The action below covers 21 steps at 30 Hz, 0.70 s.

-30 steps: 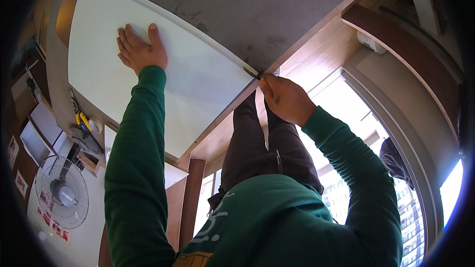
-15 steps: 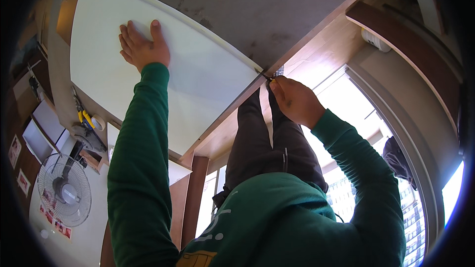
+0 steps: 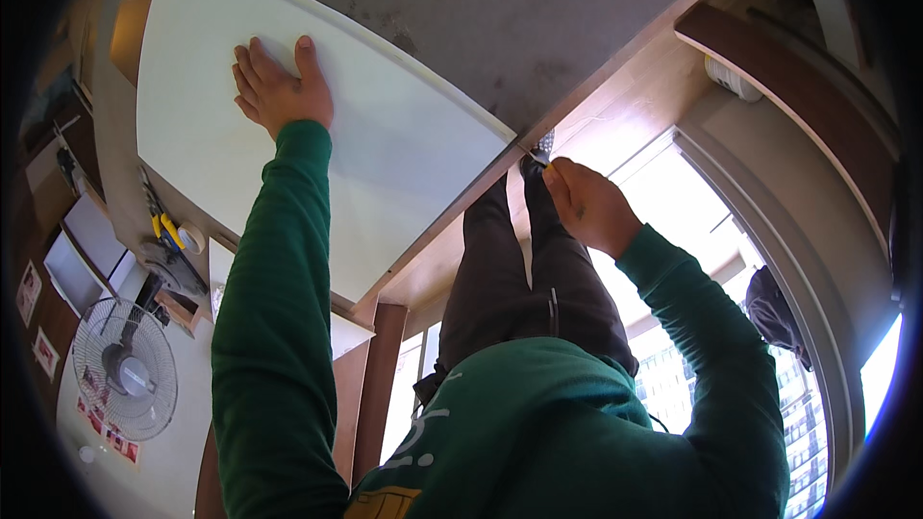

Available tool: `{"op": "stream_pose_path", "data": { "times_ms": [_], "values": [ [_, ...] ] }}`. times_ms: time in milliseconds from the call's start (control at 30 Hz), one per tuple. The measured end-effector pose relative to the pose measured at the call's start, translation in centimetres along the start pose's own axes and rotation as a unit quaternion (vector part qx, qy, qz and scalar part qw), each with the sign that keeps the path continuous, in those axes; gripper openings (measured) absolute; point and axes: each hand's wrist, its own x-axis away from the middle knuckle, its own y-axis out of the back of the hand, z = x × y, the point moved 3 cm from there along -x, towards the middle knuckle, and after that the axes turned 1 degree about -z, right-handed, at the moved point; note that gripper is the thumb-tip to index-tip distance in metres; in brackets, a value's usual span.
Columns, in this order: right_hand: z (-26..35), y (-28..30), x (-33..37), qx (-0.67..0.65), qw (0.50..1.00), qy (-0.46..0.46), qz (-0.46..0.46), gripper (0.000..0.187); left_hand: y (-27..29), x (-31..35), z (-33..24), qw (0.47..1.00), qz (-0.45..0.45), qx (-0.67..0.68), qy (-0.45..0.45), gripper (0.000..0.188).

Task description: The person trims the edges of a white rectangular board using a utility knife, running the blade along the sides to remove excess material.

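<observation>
A large white sheet (image 3: 404,173) lies over the tabletop, its far long edge running down to a corner at the table's front edge. My left hand (image 3: 285,86) rests flat on the sheet, fingers and thumb stretched out. Just off that corner, past the table's edge, my right hand (image 3: 594,207) is closed round a cutter knife (image 3: 538,160). Only a thin blade and a bit of yellow handle show; the fingers hide the remainder. The blade points toward the sheet's corner and appears apart from it.
Bare grey tabletop (image 3: 538,19) with dark smudges spreads beyond the sheet. To the left lie yellow-handled pliers (image 3: 169,231), a roll of tape (image 3: 191,238) and a wire-cage fan (image 3: 125,370). A curved brown wooden piece (image 3: 788,86) is at the right, beside a white tub (image 3: 731,79).
My right hand has drawn the knife away from the sheet's corner, to the right and slightly toward me. The left hand stays pressed on the sheet.
</observation>
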Motion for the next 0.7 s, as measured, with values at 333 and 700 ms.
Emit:
{"op": "stream_pose_path", "data": {
  "times_ms": [333, 700],
  "values": [
    [-0.7, 0.8, 0.5, -0.055, 0.997, 0.029, 0.035, 0.026, 0.1, -0.1, 0.0, 1.0, -0.012, 0.007, 0.0, 0.084],
    [4.1, 2.1, -3.1, -0.338, 0.937, -0.089, 0.002, 0.023, 1.1, 0.3, 0.0, 0.996, 0.01, 0.091, 0.023, 0.077]
  ]
}}
